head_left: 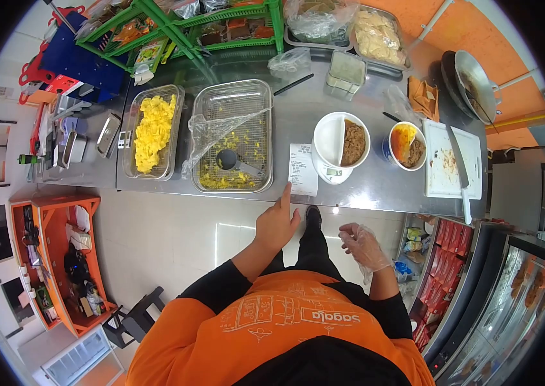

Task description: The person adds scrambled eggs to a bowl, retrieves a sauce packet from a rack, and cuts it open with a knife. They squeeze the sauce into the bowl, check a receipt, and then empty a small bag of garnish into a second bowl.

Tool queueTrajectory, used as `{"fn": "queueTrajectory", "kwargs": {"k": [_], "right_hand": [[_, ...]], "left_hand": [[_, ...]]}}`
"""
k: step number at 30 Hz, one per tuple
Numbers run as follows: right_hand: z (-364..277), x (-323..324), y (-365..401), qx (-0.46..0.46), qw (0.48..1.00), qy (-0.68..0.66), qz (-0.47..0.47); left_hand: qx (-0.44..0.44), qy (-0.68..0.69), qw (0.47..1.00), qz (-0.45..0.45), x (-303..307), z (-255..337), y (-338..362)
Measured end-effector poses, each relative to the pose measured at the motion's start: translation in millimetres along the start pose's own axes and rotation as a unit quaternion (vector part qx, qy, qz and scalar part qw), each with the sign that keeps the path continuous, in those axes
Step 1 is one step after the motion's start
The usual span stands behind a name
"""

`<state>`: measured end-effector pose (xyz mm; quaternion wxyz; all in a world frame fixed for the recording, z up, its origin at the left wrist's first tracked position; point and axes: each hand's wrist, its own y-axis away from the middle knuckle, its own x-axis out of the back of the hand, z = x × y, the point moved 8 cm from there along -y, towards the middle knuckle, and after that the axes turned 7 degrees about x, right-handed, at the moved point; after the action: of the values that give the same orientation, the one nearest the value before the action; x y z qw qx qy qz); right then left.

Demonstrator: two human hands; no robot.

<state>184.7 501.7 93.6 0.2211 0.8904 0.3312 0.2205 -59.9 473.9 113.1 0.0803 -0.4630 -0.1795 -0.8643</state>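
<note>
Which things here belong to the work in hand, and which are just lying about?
Probably in the work:
receipt, at the left index fingertip
scale and the bowl on it
tub of food
yellow food

Apparently just lying about:
pans
green rack
crumpled bag

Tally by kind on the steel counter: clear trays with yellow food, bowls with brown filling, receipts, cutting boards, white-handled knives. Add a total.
Clear trays: 2
Bowls: 2
Receipt: 1
Cutting board: 1
White-handled knife: 1
Total: 7
</note>
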Motion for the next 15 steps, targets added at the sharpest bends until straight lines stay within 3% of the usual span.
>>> {"fn": "queueTrajectory", "kwargs": {"k": [15], "right_hand": [[4.6,-1.0,0.9,0.015,1.0,0.003,0.008]], "left_hand": [[-0.006,0.006,1.0,0.003,2.2,9.1,-0.2]]}}
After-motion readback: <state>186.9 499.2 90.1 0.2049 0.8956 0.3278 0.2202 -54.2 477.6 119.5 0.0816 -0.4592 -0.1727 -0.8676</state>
